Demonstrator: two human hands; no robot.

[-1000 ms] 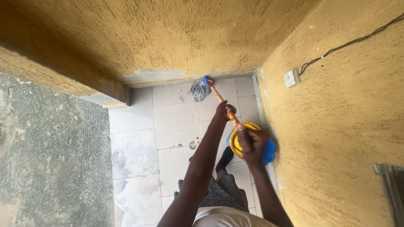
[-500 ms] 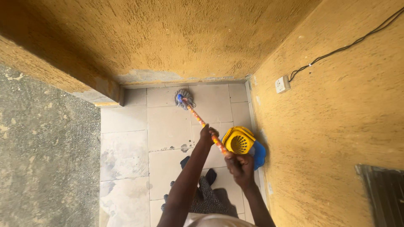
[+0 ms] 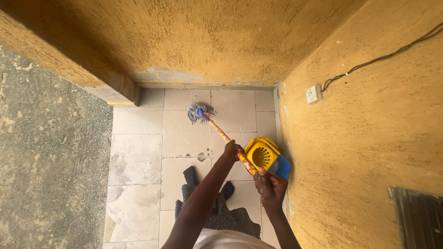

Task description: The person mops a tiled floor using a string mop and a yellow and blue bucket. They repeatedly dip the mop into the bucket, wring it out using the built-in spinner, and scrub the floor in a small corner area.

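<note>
Both of our hands are clamped around the mop handle (image 3: 226,137), an orange patterned stick: our left hand (image 3: 232,151) grips it partway down, our right hand (image 3: 271,183) closes on its upper end near our body. The handle slants away from us to the mop head (image 3: 197,113), a grey string bundle on a blue collar, which lies on the pale tiled floor (image 3: 138,157), a little short of the back wall (image 3: 194,41).

Compared with a second ago, the mop head has travelled from the right part of the back row of tiles, close to the wall's foot, leftward and then slightly back toward us; in the last half second it has barely shifted sideways but has drawn away from the wall. We judge this to be a sweeping stroke along the strip of floor by the wall, now pulling back.

Just beside our right hand, against the right wall (image 3: 369,152), stands the blue mop bucket (image 3: 281,167) with its yellow wringer basket (image 3: 261,155); our hand and the handle cover part of it. Our feet are mostly hidden under the patterned skirt (image 3: 217,214). Whether the tiles are wet we cannot tell; they show dull patches and a dark spot. A wall socket (image 3: 314,93) with a black cable (image 3: 383,57) sits higher on the right wall.
</note>
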